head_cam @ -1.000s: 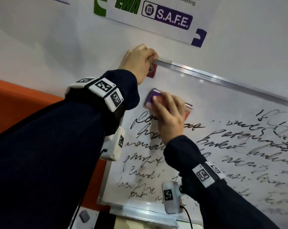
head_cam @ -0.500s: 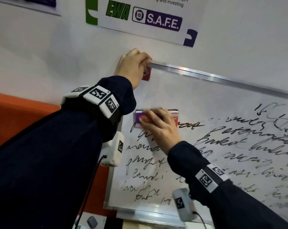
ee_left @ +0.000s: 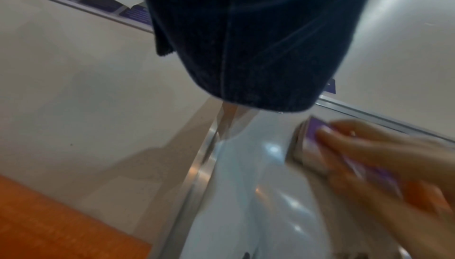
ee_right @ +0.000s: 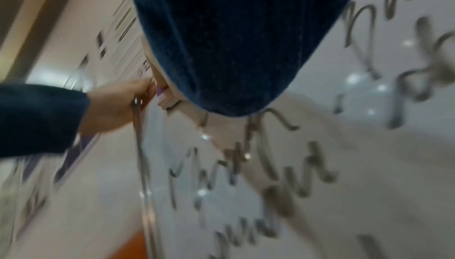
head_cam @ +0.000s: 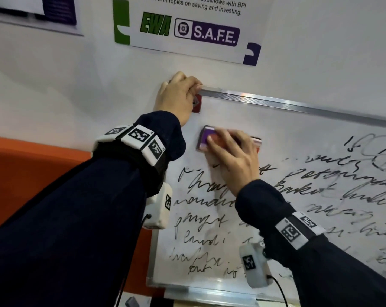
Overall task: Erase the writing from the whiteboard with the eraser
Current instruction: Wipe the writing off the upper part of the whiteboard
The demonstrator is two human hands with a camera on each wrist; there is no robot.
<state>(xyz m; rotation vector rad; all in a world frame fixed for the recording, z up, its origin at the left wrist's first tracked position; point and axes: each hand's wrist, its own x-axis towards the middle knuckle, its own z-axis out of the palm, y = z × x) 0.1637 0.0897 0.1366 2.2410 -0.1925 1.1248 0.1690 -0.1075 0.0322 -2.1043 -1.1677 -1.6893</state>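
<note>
In the head view the left hand (head_cam: 177, 96) curls over the whiteboard (head_cam: 298, 134) at its upper-left corner and grips the metal frame (head_cam: 276, 103). The right hand (head_cam: 231, 158) clasps the purple eraser (head_cam: 206, 138) against the board just below that corner, with bare board to its right and black writing (head_cam: 209, 189) filling the lower centre. Only the left wrist view shows the eraser's end near, but apart from, the left rail (ee_left: 197, 175); the right wrist view shows blurred writing under the sleeve (ee_right: 221, 39).

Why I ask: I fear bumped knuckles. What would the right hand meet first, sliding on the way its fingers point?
Probably the left hand, gripping the whiteboard at its top-left corner; only bare board lies between. The eraser under the right hand would touch first.
</note>
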